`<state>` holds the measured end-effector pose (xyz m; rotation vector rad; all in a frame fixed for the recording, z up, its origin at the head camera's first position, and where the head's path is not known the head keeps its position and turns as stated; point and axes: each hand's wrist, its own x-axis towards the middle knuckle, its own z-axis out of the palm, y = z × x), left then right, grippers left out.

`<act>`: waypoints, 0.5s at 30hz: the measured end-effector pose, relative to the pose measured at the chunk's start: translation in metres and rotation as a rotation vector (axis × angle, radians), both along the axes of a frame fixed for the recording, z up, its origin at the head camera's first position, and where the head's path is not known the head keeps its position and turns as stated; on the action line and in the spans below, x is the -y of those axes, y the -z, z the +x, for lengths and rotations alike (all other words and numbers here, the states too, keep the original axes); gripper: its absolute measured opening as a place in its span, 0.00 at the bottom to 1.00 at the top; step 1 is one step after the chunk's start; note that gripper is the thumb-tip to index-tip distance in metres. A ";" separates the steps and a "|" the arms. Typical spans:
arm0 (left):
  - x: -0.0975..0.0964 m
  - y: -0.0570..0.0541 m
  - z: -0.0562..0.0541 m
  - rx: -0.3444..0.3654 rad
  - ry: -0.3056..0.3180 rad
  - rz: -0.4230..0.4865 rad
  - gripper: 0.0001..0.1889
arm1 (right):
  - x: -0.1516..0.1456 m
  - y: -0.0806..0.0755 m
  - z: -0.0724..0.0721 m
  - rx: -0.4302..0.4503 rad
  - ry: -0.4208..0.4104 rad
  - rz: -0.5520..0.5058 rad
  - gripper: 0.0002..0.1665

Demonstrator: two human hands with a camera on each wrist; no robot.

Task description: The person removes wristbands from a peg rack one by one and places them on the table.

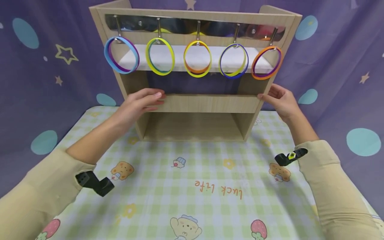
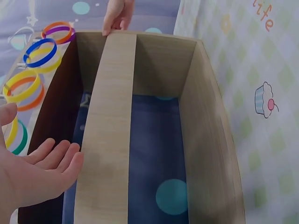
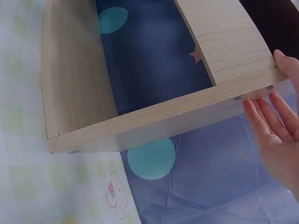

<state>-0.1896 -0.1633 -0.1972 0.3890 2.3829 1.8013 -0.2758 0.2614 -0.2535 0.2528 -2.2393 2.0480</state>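
A light wooden shelf (image 1: 207, 104) stands on the table with its front towards me. My left hand (image 1: 143, 100) is at the left part of its front crossbar, fingers extended and nothing in its grasp; in the left wrist view the palm is turned up beside the bar. My right hand (image 1: 283, 101) holds the right side panel (image 3: 187, 112), thumb on the front edge and fingertips against the outer face. Above both hands, coloured bands hang in pairs from metal hooks: light blue with purple (image 1: 122, 69), yellow with green (image 1: 172, 60), yellow with orange (image 1: 197, 75), blue with yellow (image 1: 220, 65), orange with purple (image 1: 261, 77).
A shiny metal hook strip (image 1: 180, 26) runs along the shelf's top front, with a white board (image 1: 180, 53) behind the bands. The checked tablecloth (image 1: 168, 193) has printed cartoons. A purple patterned curtain (image 1: 60, 93) hangs behind and at both sides.
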 end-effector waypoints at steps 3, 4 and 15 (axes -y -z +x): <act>-0.006 -0.001 -0.001 0.018 0.025 0.021 0.26 | 0.000 0.001 -0.001 -0.001 -0.007 -0.016 0.35; -0.008 -0.001 -0.001 0.026 0.030 0.032 0.26 | 0.000 0.001 -0.002 0.001 -0.007 -0.012 0.35; -0.023 0.001 -0.005 0.075 0.093 0.131 0.23 | -0.003 -0.001 -0.007 0.029 -0.031 0.001 0.32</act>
